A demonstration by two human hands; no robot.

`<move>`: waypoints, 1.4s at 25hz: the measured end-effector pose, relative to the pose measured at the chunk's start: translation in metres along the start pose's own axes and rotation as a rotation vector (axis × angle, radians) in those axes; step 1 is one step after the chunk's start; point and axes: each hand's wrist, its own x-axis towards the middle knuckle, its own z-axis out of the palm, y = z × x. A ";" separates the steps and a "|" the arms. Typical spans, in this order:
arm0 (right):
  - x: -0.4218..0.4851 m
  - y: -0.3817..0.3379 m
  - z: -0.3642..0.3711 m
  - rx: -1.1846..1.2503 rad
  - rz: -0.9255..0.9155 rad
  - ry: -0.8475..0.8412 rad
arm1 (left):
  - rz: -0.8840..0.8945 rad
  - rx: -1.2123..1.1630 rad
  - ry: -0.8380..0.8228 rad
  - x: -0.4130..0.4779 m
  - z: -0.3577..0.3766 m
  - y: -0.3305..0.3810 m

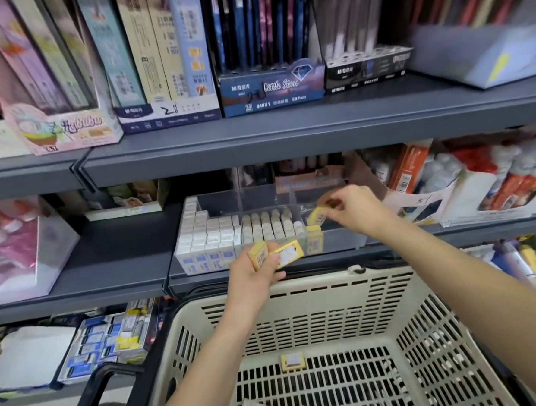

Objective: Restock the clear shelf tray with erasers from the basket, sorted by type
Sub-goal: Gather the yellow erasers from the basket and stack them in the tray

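**A:** Our right hand (347, 212) first. Its fingertips pinch one yellow eraser (317, 215), tilted, over the right compartment of the clear tray (341, 240). Why there?

**B:** That section is nearly bare. A single yellow-wrapped eraser (314, 240) stands upright at its front wall. We judge that the pinched one belongs just beside it, which keeps the type together.

**A:** And our left hand (255, 268)?

**B:** It is curled round two more yellow erasers (287, 254), held just in front of the tray. We take that as a ready supply, so the right hand need not dip into the basket for each piece.

**A:** The rest of the tray?

**B:** Blue-labelled white erasers (206, 242) fill the left rows. Plain pale erasers (268, 226) stand packed next to them in the middle. Each kind keeps to its own block, so the yellow ones get the free end.

**A:** What is left for us?

**B:** The basket (297, 290), below the shelf (123, 268) that carries the tray, holds a few loose yellow erasers (292, 362) on its floor. We judge the job well along, but not done.
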 end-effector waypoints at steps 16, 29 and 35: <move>-0.039 -0.032 0.013 0.353 0.009 -0.249 | -0.052 -0.219 -0.117 0.008 0.016 0.008; -0.023 -0.009 -0.014 0.746 0.196 -0.071 | -0.100 -0.031 -0.098 0.002 0.010 0.010; 0.018 0.000 0.003 0.248 0.103 0.063 | 0.116 0.207 -0.101 -0.002 -0.002 0.010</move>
